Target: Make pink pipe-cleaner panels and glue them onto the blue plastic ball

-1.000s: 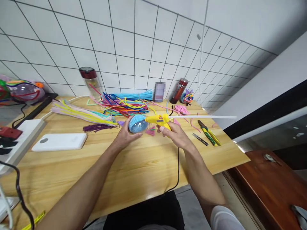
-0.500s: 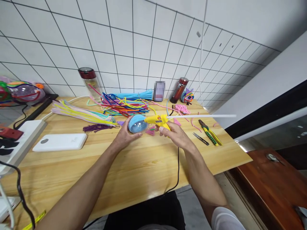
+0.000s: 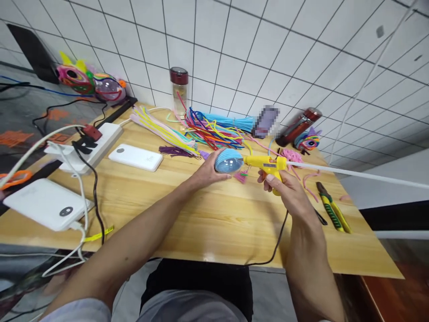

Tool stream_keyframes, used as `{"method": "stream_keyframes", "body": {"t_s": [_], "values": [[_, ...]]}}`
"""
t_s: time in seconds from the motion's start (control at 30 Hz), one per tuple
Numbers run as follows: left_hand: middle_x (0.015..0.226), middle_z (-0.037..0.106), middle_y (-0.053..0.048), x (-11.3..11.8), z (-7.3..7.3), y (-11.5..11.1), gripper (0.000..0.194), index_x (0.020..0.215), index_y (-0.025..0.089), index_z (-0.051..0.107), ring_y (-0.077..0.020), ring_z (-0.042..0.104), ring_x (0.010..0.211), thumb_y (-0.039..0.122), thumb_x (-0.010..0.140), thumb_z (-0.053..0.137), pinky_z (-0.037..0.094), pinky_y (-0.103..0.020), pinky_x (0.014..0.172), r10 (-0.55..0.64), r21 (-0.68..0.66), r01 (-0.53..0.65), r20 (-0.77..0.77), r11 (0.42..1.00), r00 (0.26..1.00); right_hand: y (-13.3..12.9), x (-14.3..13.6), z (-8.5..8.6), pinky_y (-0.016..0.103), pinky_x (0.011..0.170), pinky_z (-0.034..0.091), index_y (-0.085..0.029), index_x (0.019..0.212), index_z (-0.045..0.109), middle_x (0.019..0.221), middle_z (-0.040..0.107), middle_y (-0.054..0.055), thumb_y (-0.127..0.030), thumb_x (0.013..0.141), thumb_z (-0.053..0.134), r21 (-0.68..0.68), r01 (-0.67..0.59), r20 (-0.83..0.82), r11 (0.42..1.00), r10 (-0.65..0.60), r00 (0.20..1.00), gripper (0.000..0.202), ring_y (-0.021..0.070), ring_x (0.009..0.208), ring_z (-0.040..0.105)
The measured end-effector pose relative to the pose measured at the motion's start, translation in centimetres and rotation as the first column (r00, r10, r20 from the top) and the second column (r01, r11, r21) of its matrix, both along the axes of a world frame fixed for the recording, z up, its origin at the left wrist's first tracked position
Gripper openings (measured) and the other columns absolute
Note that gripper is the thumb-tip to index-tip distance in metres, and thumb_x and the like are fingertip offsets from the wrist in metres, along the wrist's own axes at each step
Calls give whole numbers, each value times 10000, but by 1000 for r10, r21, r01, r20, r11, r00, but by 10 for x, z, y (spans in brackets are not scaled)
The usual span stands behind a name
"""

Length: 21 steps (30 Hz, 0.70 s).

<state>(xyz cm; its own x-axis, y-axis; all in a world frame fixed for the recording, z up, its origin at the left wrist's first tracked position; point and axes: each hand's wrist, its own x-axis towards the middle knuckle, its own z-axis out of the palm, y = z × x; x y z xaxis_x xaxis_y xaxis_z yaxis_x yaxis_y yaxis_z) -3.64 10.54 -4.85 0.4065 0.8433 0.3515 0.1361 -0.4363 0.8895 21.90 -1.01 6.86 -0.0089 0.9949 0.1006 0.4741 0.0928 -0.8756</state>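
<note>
My left hand [image 3: 209, 172] is closed round a clear plastic ball [image 3: 231, 166] whose upper part is wrapped in light-blue pipe cleaners. In my right hand [image 3: 281, 181] is a yellow hot glue gun [image 3: 268, 164], gripped by its handle. Its nozzle points left, at or very close to the ball's right side; I cannot tell if they touch. A long white glue stick [image 3: 351, 172] sticks out of the gun's rear. Just beyond the ball lies a heap of colourful pipe cleaners [image 3: 214, 129].
Pliers [image 3: 331, 208] lie at the right. A glass bottle [image 3: 180, 91], a phone [image 3: 266, 121] and a red flask [image 3: 300, 126] stand by the tiled wall. White power banks [image 3: 136, 157] and a power strip [image 3: 97, 145] with cables occupy the left. The gun's black cord [image 3: 281, 237] runs off the front edge.
The view has turned left and tilted, bringing more of the power strip and decorated fish-like figures into sight. Both hands keep their hold on the ball and the glue gun, nozzle still at the ball.
</note>
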Motion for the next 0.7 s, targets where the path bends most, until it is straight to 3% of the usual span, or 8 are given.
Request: {"method": "stream_keyframes", "body": {"t_s": [0.33,0.7], "values": [[1655,496,-205,1,0,1,1088,1649,179,406,-391,482,1546,475,730,910,374,-554,1313,-8,26,8,6,1000,1000,2,-4,-6,321,648,476,-209,936,759,838,717,56,-713,886,722,-21,7,18,1000,-6,1000,507,186,716,603],[1653,499,-204,0,-2,1,1093,1663,188,392,-396,487,1540,458,739,910,388,-566,1303,-7,45,8,-14,999,1000,4,-4,-6,330,678,472,-208,913,744,904,728,67,-708,901,705,-31,0,47,1000,1,999,501,189,748,606]]}}
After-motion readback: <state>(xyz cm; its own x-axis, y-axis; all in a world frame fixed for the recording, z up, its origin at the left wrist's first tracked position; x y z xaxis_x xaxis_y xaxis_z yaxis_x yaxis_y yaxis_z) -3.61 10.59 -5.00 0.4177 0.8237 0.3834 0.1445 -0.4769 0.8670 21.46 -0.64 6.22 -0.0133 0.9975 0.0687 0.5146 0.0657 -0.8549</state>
